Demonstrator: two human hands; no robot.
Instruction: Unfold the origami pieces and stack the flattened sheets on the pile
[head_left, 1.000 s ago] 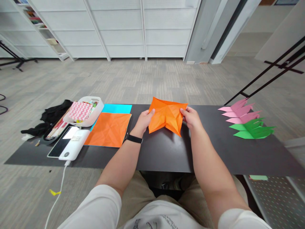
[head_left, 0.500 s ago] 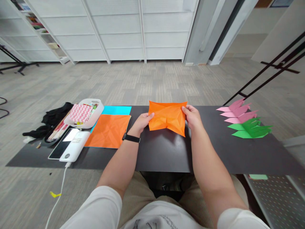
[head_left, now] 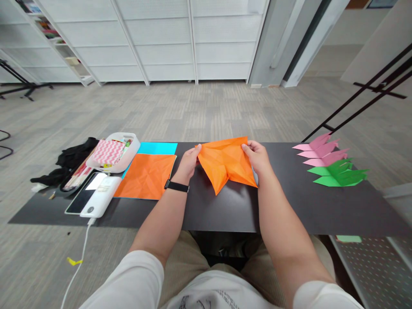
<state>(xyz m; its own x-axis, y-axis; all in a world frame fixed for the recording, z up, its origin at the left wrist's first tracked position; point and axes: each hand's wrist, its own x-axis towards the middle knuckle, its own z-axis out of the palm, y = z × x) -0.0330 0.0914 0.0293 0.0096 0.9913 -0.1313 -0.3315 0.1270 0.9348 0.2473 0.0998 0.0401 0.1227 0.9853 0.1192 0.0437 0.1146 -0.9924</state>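
Between my hands is a creased sheet of orange origami paper (head_left: 227,163), held just over the dark table (head_left: 222,214). My left hand (head_left: 189,162) pinches its upper left edge between thumb and fingers. At the upper right edge, my right hand (head_left: 256,155) grips it the same way. The near edge bends in at the middle, and a pointed corner hangs down on the left. Fingers behind the sheet are partly hidden. Left of my left wrist lies another creased orange sheet (head_left: 148,176), on top of blue paper (head_left: 158,148).
On the right stand pink folded paper shapes (head_left: 323,150) and green ones (head_left: 339,174) in a row. At the left are a white basket (head_left: 133,148), a white power bank (head_left: 101,196) with a cable, a tablet (head_left: 79,204) and black cloth (head_left: 75,156).
The orange paper has tilted and changed shape: its left corner now points down toward me. My left hand has shifted slightly left and up, my right hand slightly left.
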